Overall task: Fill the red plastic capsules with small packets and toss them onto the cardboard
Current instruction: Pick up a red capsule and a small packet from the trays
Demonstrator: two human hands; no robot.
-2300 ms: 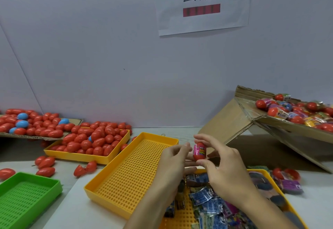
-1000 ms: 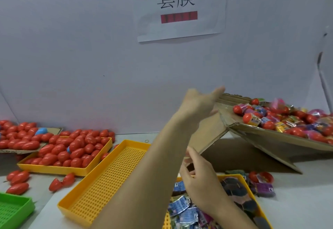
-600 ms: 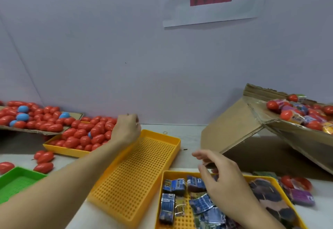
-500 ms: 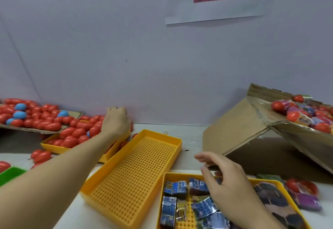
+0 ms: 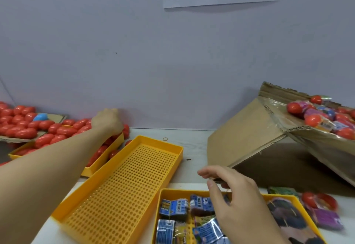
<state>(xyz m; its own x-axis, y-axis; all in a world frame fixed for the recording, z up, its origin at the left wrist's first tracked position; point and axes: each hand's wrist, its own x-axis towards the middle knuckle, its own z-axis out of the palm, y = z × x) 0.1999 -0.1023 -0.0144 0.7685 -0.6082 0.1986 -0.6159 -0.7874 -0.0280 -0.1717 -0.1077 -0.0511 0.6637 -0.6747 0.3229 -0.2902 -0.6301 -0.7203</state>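
1. My left hand (image 5: 107,121), at centre left of the frame, reaches over the far end of the yellow tray of red capsules (image 5: 57,136); its fingers curl downward among them, but I cannot tell whether they grip one.
2. My right hand (image 5: 234,201), at lower centre right, hovers above the packet tray (image 5: 192,192); thumb and fingertips are pressed together on a thin dark object (image 5: 218,180) I cannot identify.
3. The small packets (image 5: 173,207), mostly blue foil, lie heaped in that tray, under and left of my right hand.
4. An empty perforated yellow tray (image 5: 124,182) sits slantwise between the two hands on the bench (image 5: 192,142).
5. More red capsules, with one blue capsule (image 5: 40,117), lie on a flat cardboard sheet (image 5: 56,117) at the left edge.
6. The sloping cardboard (image 5: 247,134), at upper right, carries filled capsules (image 5: 312,119) and coloured wrappers.
7. A red capsule and a purple packet (image 5: 326,217) lie on the bench at lower right, beside the packet tray.
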